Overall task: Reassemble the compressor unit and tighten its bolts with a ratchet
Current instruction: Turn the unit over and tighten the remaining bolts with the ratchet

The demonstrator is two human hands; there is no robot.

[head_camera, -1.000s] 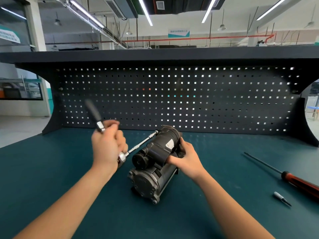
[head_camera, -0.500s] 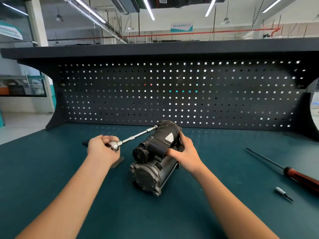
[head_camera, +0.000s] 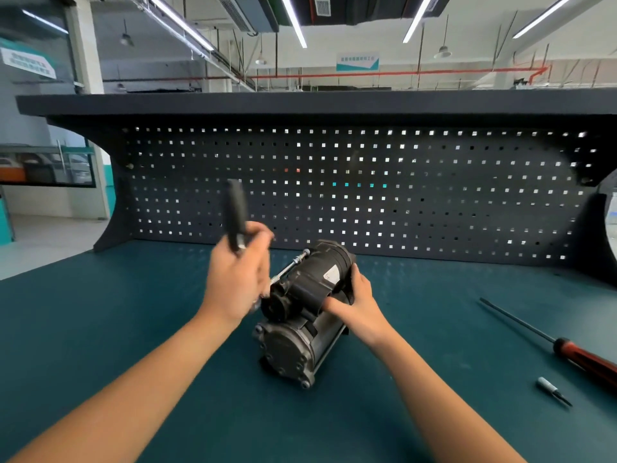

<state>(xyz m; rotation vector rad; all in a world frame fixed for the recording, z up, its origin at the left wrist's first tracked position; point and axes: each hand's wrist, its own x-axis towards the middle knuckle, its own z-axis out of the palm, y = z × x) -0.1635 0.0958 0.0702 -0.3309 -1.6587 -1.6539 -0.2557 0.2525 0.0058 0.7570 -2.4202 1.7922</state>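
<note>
The black compressor unit (head_camera: 302, 315) lies on the green bench top, its round bolted end cap facing me. My right hand (head_camera: 355, 309) grips its upper right side. My left hand (head_camera: 238, 279) grips the ratchet near its head; the black handle (head_camera: 236, 212) points up, blurred by motion. From under that hand a silver extension bar (head_camera: 289, 267) runs up and right to the far top left of the compressor.
A long screwdriver with a red and black handle (head_camera: 582, 357) lies at the right edge of the bench. A small loose bit (head_camera: 552, 390) lies just in front of it. A dark pegboard (head_camera: 367, 188) closes the back of the bench.
The ratchet handle has swung from pointing down and left, low over the bench, back up to upright. My left hand rose and moved closer to the compressor. My right hand kept its hold.
</note>
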